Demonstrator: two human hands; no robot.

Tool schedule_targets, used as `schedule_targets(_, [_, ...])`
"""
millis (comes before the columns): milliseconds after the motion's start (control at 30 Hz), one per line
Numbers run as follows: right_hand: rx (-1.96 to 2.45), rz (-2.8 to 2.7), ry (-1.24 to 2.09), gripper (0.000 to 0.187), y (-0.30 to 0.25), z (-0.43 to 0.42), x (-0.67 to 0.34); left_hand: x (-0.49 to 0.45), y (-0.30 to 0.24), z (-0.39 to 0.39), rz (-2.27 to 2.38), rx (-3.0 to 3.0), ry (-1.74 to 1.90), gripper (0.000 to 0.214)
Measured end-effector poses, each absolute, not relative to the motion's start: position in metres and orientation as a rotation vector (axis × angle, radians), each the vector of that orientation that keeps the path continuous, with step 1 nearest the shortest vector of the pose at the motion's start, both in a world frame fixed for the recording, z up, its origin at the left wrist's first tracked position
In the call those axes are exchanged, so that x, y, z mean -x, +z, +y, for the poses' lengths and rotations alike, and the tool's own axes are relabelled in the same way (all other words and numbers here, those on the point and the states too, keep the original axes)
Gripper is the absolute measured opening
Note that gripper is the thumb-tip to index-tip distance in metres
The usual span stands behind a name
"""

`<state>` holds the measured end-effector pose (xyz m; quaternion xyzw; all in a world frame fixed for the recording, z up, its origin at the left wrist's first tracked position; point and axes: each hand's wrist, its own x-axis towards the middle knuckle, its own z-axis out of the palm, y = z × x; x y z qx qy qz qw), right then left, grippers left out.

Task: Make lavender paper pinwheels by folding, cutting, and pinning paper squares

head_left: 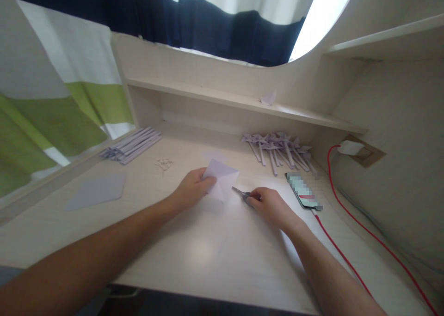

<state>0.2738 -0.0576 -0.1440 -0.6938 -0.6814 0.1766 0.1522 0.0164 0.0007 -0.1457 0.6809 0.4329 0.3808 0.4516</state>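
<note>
My left hand pinches a creased square of pale paper by its left side, just above the desk. To its right, my right hand is closed around the handles of small scissors. The blades point up and left at the paper, a short gap apart from it. Whether the blades are parted is too small to tell. Left of my left hand lies a small heap of short pale pieces. A stack of paper sheets rests farther left on the desk.
Rolled paper sticks are bundled at the back left. Several paper pinwheels on sticks lie at the back right. A phone with a red cable lies right of my right hand. A shelf spans the back, holding a folded paper piece.
</note>
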Motion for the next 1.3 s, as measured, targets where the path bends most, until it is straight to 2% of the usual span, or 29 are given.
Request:
schedule_targets(233, [1.946,-1.820,0.574,0.007,-0.145,-0.057,-0.279,-0.015,-0.128,0.001,1.041,-1.709,1.060,0.026])
schedule_targets(400, [1.770,-1.611,0.674,0.018,-0.134,-0.054,-0.274,-0.018,-0.067,-0.005,0.873,-1.707,1.246,0.024])
schedule_targets(500, [1.565,-1.524,0.733,0.038,-0.110,-0.056,-0.263,-0.016,-0.021,-0.012,0.729,-1.749,1.372,0.023])
schedule_targets(567, [1.400,-1.504,0.773,0.044,-0.087,-0.059,-0.255,-0.014,0.004,-0.018,0.637,-1.783,1.426,0.024])
schedule_targets(700, [1.033,-1.462,0.909,0.035,-0.031,-0.069,-0.243,-0.004,0.033,-0.035,0.553,-1.813,1.525,0.025])
schedule_targets(800, [0.951,-1.507,0.864,0.033,0.001,-0.073,-0.246,0.005,0.041,-0.042,0.651,-1.794,1.636,0.025])
schedule_targets(933, [0.958,-1.614,0.797,0.039,0.013,-0.073,-0.255,0.016,0.043,-0.038,0.741,-1.798,1.722,0.027])
schedule_targets(1133, [1.101,-1.804,1.010,0.042,0.001,-0.073,-0.244,0.018,0.037,-0.020,0.775,-1.747,1.694,0.031])
schedule_targets(1300, [1.025,-1.829,1.170,0.051,-0.003,-0.074,-0.236,0.017,0.035,-0.019,0.815,-1.815,1.705,0.034])
